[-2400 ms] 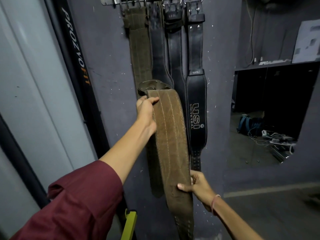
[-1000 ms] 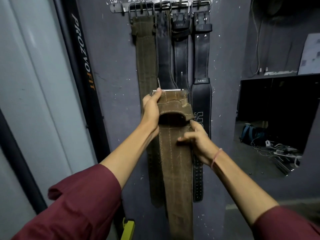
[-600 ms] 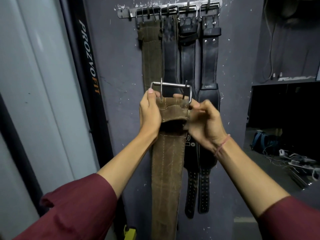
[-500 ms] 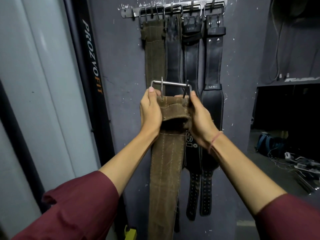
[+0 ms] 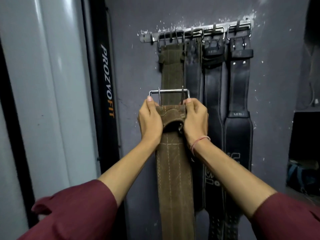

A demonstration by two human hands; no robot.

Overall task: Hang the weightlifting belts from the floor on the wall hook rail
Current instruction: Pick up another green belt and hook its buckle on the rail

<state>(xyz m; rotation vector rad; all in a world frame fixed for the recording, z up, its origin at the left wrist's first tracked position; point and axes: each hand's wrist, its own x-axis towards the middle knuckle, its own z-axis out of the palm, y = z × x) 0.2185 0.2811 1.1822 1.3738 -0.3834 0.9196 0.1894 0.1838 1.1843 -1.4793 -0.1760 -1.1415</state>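
Note:
I hold a brown suede belt (image 5: 174,179) upright in front of the wall, its steel buckle (image 5: 168,91) at the top. My left hand (image 5: 150,121) grips the left side of the buckle end and my right hand (image 5: 195,120) grips the right side. The buckle sits well below the metal hook rail (image 5: 195,32). On the rail hang an olive belt (image 5: 172,66) and three black leather belts (image 5: 239,101). The held belt's lower end runs out of view at the bottom.
A black upright post (image 5: 105,84) lettered PROZVOFIT stands left of the rail, beside a pale grey panel (image 5: 43,101). A dark opening at the right shows a blue bag (image 5: 294,174) on the floor. The leftmost hook (image 5: 152,38) on the rail carries nothing.
My right hand came up from the belt's lower part to the buckle end. Both hands raised the buckle toward the rail, and my view tilted up and nearer to the wall.

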